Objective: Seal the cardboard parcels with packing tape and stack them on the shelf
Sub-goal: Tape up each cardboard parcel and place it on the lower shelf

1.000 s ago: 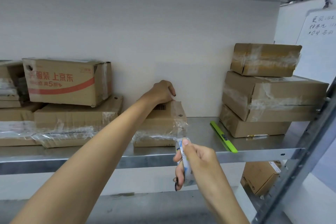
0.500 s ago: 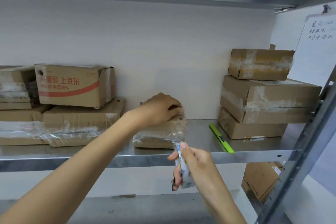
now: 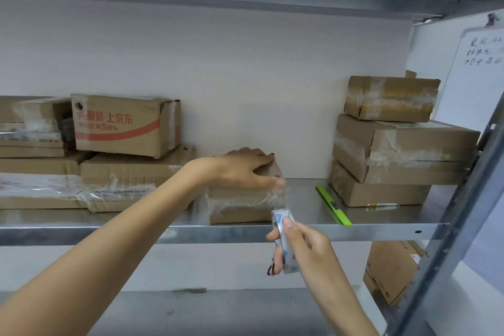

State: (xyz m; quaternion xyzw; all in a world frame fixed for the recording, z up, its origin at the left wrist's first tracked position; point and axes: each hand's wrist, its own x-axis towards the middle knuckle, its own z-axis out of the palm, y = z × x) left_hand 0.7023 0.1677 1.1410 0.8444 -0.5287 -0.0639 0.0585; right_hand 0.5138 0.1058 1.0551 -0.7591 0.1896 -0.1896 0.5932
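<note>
A small taped cardboard parcel sits on the metal shelf, near its front edge. My left hand rests flat on the parcel's top, fingers stretched to its right edge and thumb over the front corner. My right hand grips a roll of clear packing tape with a blue-and-white core, just below the shelf's front edge. A short strip of tape runs from the roll up to the parcel's front right corner.
Taped boxes are stacked at the left and a pile of three at the right. A green pen or cutter lies on the shelf between parcel and right stack. A slanted metal upright and a lower box are at the right.
My left hand has slid from the parcel's back edge forward and to the right, now lying flat across its top. The right hand with the tape roll has stayed just below the shelf edge.
</note>
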